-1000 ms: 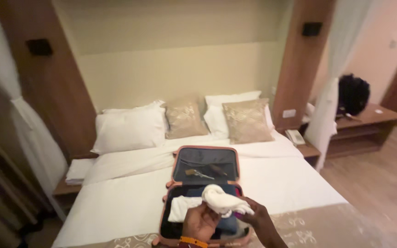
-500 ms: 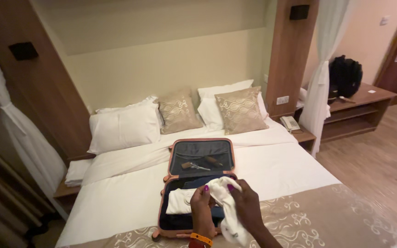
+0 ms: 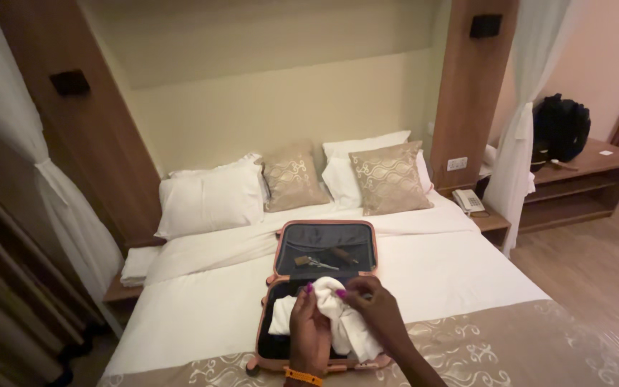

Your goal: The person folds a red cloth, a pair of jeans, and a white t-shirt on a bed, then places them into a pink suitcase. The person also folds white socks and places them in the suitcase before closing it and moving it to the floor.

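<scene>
Head view: left hand (image 3: 309, 331) and right hand (image 3: 376, 315) grip a white cloth (image 3: 345, 319) (crumpled, drooping).

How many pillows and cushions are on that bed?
4. One white pillow lies at the left of the headboard, a gold patterned cushion beside it, a second white pillow right of that, and another gold patterned cushion leaning against it. More may hide behind.
</scene>
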